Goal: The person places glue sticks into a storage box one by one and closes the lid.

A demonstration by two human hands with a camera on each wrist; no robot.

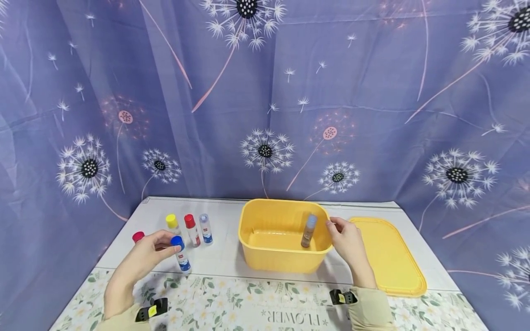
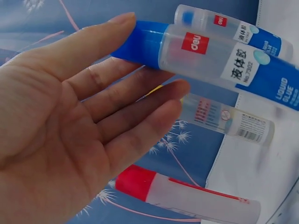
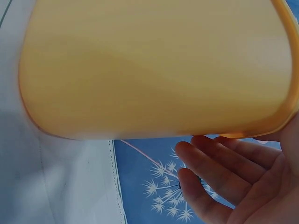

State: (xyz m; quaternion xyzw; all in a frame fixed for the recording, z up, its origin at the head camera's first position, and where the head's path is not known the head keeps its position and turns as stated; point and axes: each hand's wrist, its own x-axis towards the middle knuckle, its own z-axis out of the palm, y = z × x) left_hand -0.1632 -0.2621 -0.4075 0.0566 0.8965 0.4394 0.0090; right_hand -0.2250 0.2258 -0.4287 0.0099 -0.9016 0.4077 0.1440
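My left hand [image 1: 146, 252] pinches the blue cap of a clear liquid glue bottle [image 1: 182, 260] between thumb and index finger. In the left wrist view the other fingers stretch out below the blue-capped glue bottle [image 2: 201, 51]. Behind this hand stand a yellow-capped glue bottle [image 1: 171, 223], a red-capped one [image 1: 192, 230] and one with a clear cap [image 1: 205, 229]. Another red cap [image 1: 138, 236] shows past the knuckles, its bottle mostly hidden. My right hand [image 1: 347, 239] grips the right rim of a yellow bin [image 1: 273, 259], fingers along its outside. One glue bottle [image 1: 308, 231] leans inside the bin.
A yellow lid [image 1: 389, 257] lies flat to the right of the bin, beside my right forearm. A white cloth with a floral front strip [image 1: 223, 299] covers the table. A purple dandelion curtain [image 1: 273, 101] hangs right behind the table and along both sides.
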